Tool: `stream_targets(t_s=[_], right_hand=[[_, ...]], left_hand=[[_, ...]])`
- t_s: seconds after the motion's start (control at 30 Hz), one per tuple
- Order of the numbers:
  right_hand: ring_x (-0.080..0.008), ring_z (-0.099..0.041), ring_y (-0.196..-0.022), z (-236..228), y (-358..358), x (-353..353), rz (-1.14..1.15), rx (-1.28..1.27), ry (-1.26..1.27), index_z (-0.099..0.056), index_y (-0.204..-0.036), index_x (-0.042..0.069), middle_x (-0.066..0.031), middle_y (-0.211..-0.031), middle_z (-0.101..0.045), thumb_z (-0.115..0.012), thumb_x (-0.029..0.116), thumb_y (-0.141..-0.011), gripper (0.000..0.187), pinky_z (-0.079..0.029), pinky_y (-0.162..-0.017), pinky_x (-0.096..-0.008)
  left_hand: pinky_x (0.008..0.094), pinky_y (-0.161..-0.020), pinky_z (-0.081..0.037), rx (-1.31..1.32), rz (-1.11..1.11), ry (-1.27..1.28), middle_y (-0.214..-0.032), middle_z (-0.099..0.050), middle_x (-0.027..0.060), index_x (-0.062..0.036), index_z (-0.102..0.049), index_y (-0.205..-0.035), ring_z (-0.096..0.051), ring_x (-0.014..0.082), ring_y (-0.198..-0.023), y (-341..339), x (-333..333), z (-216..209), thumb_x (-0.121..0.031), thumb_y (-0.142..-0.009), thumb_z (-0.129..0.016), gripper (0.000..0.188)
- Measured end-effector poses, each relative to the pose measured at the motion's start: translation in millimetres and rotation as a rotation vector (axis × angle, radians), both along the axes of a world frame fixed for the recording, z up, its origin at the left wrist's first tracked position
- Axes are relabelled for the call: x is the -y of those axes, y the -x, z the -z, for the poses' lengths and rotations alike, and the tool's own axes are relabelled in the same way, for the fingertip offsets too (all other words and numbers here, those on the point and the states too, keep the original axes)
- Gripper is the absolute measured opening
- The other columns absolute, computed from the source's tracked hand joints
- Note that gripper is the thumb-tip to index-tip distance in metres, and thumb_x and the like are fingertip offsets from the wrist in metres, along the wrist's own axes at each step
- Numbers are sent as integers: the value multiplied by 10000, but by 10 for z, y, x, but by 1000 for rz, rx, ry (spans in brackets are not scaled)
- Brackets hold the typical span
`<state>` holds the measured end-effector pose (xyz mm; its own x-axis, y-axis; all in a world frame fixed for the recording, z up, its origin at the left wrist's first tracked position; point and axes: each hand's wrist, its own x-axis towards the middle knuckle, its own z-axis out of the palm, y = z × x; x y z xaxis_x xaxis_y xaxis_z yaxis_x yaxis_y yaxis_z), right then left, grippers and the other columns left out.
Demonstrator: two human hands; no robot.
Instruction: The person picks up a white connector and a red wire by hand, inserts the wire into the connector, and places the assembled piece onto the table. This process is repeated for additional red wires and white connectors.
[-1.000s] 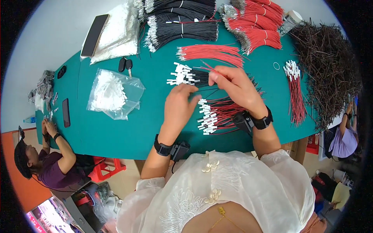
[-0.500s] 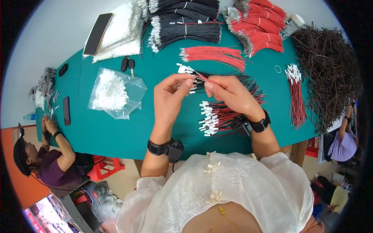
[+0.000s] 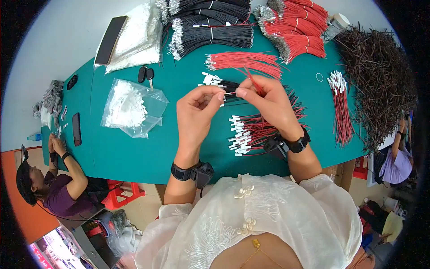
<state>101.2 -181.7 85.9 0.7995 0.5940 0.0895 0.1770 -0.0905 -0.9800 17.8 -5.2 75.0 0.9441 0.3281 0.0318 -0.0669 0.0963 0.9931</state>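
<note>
We were in a wire-assembly workshop.
We saw tied bundles of thin black wires (image 3: 230,36) and tied bundles of thin red wires (image 3: 307,45) piled on a long green-topped table (image 3: 125,157), with red wires with white plastic ends (image 3: 241,138) and a clear plastic bag of small white pieces (image 3: 126,107) nearer us; a person in a purple shirt (image 3: 60,195) was at the same table, near a red plastic stool (image 3: 111,201).

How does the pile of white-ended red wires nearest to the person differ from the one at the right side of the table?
The near pile lies sideways, its white connectors at the left; the far-right pile lies lengthwise, its white ends pointing away from the person. The right hand partly covers the near pile; no hand covers the far-right pile. Both have red wires with white connectors.
</note>
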Motion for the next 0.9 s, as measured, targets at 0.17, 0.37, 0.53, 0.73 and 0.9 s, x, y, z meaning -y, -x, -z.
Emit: stream_targets(t_s=[0.17, 0.37, 0.53, 0.73, 0.9], right_hand=[[-15, -436, -639, -85, 24, 22, 45, -81, -29, -662, -904, -30, 57, -738, -584, -691, 68, -894, 103, -338, -562, -205], [-37, -477, -613, -227, 86, 32, 146, 330, 16, -695, -883, -20, -9, -764, -663, -718, 19, -838, 64, -337, -520, -210], [-65, -502, -592, -279, 105, 39, 131, 414, -7, -705, -874, -5, -49, -770, -680, -732, 5, -799, 80, -341, -498, -226], [-86, -514, -585, -246, 99, 34, 133, 447, 32, -706, -883, 3, -60, -760, -681, -739, 5, -783, 105, -359, -505, -236], [-86, -495, -563, -227, 84, 25, 104, 471, -3, -702, -876, -1, -62, -747, -673, -739, 4, -788, 96, -354, -496, -242]], left_hand=[[210, -667, -492, 47, 25, 104, -861, -701, 48, 23, -700, -988, -633, 82, -750, -3, -10, -33, -24, -886, -696, 112], [221, -687, -510, 61, 45, 218, -896, -713, 77, 22, -705, -1010, -660, 113, -793, 20, -44, -48, -25, -876, -708, 142], [220, -690, -508, 77, 40, 160, -893, -716, 79, 23, -707, -1026, -657, 113, -784, 27, -29, -59, -20, -874, -709, 159], [217, -687, -503, 66, 58, 138, -885, -713, 69, 25, -706, -1026, -645, 103, -767, 42, -25, -68, -19, -871, -712, 161], [216, -683, -506, 36, 78, 122, -888, -710, 67, 28, -701, -1020, -639, 96, -763, 53, -19, -81, -16, -866, -716, 161]])
